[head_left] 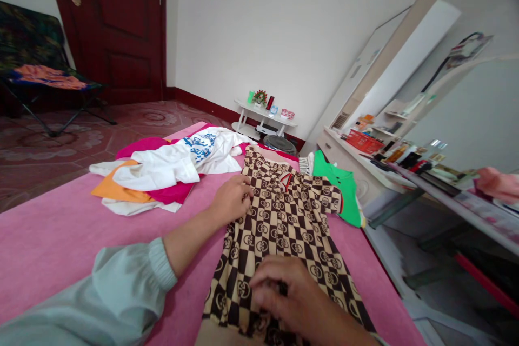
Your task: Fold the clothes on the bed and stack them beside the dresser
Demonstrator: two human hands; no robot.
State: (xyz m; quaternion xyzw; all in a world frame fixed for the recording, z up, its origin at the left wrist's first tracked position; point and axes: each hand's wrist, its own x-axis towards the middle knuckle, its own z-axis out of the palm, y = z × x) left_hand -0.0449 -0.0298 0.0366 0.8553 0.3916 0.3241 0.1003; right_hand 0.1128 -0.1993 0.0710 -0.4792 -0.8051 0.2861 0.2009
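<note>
A brown and beige checkered dress (279,227) lies spread out on a pink surface (52,232), its collar end away from me. My left hand (233,198) is at the dress's upper left edge, fingers curled against the cloth near the left sleeve; whether they pinch it cannot be made out. Over the lower middle of the dress is my right hand (284,286), its thumb and fingers curved with a gap between them. It appears to hold nothing.
White clothes (166,167) with orange (121,184) and magenta pieces are heaped at the back left. A green garment (340,184) lies at the back right. A dressing table (348,157) with a red basket (364,141) stands right of the pink surface.
</note>
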